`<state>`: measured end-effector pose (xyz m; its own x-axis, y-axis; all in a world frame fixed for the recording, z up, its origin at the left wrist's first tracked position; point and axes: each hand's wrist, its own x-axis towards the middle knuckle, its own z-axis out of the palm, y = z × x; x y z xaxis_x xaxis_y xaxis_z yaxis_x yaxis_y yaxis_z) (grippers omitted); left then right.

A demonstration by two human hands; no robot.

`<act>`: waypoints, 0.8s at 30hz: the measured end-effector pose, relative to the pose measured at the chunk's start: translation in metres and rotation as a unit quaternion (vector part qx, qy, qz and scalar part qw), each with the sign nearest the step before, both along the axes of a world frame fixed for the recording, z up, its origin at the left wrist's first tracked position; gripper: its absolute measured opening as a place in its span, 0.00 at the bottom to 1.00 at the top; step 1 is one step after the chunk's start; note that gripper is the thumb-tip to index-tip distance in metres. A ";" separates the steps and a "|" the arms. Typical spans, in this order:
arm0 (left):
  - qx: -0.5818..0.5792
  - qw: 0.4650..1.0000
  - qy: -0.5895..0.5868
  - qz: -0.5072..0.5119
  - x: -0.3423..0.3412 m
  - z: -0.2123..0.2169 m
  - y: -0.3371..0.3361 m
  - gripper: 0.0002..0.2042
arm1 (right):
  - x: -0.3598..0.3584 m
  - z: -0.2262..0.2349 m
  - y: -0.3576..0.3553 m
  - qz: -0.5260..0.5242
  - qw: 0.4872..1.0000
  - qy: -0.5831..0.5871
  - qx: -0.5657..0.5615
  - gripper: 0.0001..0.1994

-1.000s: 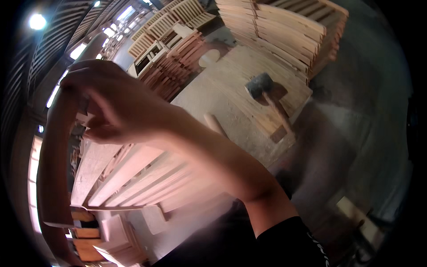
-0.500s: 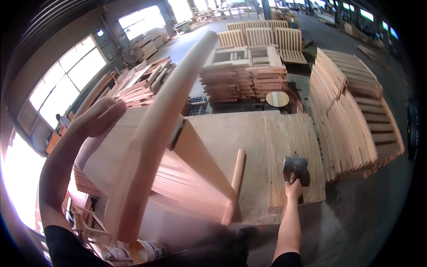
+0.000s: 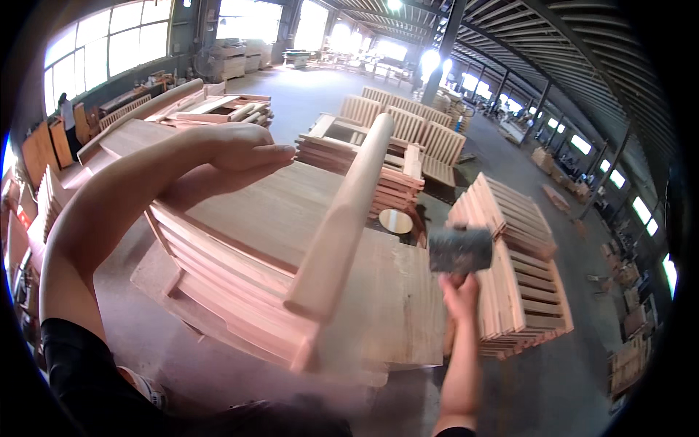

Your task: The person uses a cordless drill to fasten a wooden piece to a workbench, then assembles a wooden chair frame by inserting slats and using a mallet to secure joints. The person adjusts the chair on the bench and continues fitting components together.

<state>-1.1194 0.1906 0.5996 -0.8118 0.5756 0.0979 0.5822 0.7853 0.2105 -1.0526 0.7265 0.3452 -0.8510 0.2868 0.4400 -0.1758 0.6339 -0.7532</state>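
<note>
A wooden bench-like piece with a broad flat panel point(image 3: 269, 207) stands on a work table in front of me. Its near end carries a long rounded armrest point(image 3: 342, 218), which slants away from me. My left hand point(image 3: 240, 149) lies over the panel with its wrist bent and the thumb stretched toward the armrest; its other fingers are partly hidden. To the right of the armrest, my right hand point(image 3: 460, 295) grips a mallet by its handle. The mallet's black head point(image 3: 461, 250) is raised, apart from the wood and slightly blurred.
Stacked wooden frames point(image 3: 320, 149) stand beyond the bench, near a round stool point(image 3: 395, 221). Slatted panels point(image 3: 502, 284) are piled to the right. More slatted backs point(image 3: 408, 120) stand farther off. A person point(image 3: 68, 124) is by the far-left windows.
The mallet has risen from low over the table board. My view has tilted up and turned, and the bench with its armrest now appears in another position. My left hand reaches farther over the panel.
</note>
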 end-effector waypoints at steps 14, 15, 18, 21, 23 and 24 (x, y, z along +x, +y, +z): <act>0.023 0.999 0.027 -0.012 0.019 0.001 -0.017 0.36 | 0.070 0.476 -0.157 -0.003 0.934 0.300 0.193 0.11; 0.025 0.999 0.022 -0.035 0.021 0.005 -0.009 0.36 | 0.059 0.463 -0.150 0.000 0.955 0.259 0.143 0.11; 0.018 1.000 -0.007 -0.014 0.011 -0.010 -0.018 0.35 | 0.031 0.353 -0.217 -0.085 0.951 0.019 0.297 0.11; 0.013 0.999 -0.005 -0.033 -0.001 -0.007 -0.011 0.35 | 0.023 0.318 -0.220 -0.058 0.826 -0.096 0.553 0.14; 0.007 1.000 0.012 0.015 -0.002 -0.004 -0.029 0.35 | 0.023 0.338 -0.224 -0.057 0.819 -0.040 0.569 0.15; 0.020 1.000 0.006 0.004 -0.009 -0.016 -0.012 0.35 | 0.031 0.346 -0.205 -0.079 0.815 -0.027 0.574 0.15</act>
<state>-1.1286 0.1787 0.5840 -0.8151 0.5642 0.1317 0.5786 0.7810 0.2352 -1.0211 0.5214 0.6915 -0.8699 -0.1791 0.4596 -0.0092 0.9375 0.3478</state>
